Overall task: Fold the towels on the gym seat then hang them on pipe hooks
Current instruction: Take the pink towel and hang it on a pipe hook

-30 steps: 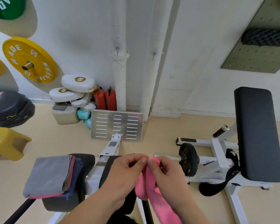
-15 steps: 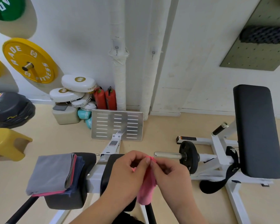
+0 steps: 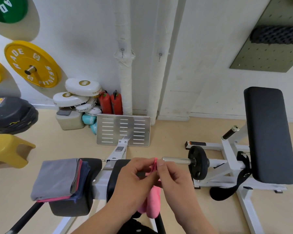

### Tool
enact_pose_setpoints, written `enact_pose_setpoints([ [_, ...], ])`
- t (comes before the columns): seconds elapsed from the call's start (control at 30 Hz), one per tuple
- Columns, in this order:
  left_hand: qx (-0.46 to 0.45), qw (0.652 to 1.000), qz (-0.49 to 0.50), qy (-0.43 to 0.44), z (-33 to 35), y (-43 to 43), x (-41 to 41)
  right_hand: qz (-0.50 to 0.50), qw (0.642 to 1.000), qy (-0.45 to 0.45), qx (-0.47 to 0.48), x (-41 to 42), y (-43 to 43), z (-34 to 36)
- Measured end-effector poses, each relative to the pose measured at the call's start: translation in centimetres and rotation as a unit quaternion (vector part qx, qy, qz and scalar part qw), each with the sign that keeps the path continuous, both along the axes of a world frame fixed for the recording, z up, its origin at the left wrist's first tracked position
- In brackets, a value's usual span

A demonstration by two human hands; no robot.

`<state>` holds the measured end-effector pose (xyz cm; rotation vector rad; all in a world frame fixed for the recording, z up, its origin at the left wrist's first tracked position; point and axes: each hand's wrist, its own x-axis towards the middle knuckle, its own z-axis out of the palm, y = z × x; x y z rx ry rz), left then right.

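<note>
Left hand (image 3: 135,179): pinches the top edge of the pink towel (image 3: 154,201).
Right hand (image 3: 175,181): pinches the same edge, just beside the left fingertips.
Pink towel: hangs doubled below both hands.
Towel stack (image 3: 57,178): left of the hands, on the seat pad (image 3: 69,207).
Pipe hooks (image 3: 122,51): beyond the hands, on the wall pipes.

Pink towel (image 3: 153,205) shorter and higher than before.

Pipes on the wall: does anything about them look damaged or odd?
Yes. On the left pipe, the white wrapping is torn and bunched around the left hook, with loose edges flaring out. The right pipe has smooth wrapping around the right hook. Both hooks are bare.
</note>
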<state>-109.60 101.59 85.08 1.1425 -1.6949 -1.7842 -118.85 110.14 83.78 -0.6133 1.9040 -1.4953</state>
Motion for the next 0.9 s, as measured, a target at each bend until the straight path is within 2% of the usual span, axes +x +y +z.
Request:
enact_pose_setpoints([
  [0.1, -0.015, 1.0, 0.015, -0.002, 0.0, -0.6, 0.1, 0.017, 0.998, -0.051, -0.034, 0.4, 0.2, 0.3],
  [0.17, -0.016, 1.0, 0.004, -0.003, 0.5, -1.2, 0.3, 0.022, 0.998, -0.05, -0.045, -0.1, 0.4, 0.4],
  [0.23, -0.045, 0.998, -0.034, -0.007, 1.1, -2.1, 0.7, -0.001, 1.0, -0.01, -0.016, -1.4, 0.7, -0.1],
  [0.27, -0.053, 0.997, -0.059, -0.004, 1.6, -2.6, 0.9, 0.005, 0.999, 0.039, 0.015, -2.2, 0.8, -0.5],
  [0.37, -0.064, 0.987, -0.146, 0.025, 3.1, -3.8, 1.4, 0.121, 0.974, 0.174, 0.084, -4.5, 0.8, -1.0],
  [0.5, -0.125, 0.972, -0.184, 0.07, 4.5, -5.1, 1.6, 0.259, 0.932, 0.205, 0.149, -6.1, 0.3, -0.8],
  [0.63, -0.144, 0.974, -0.151, 0.089, 5.1, -6.2, 2.1, 0.269, 0.911, 0.208, 0.234, -7.0, 0.8, -2.1],
  [0.77, -0.222, 0.971, -0.076, 0.049, 4.4, -7.4, 2.7, 0.205, 0.941, 0.173, 0.207, -8.2, 2.2, -3.6],
  [0.9, -0.236, 0.972, -0.011, 0.002, 3.1, -8.6, 3.2, 0.164, 0.958, 0.145, 0.187, -9.4, 3.2, -2.5],
])
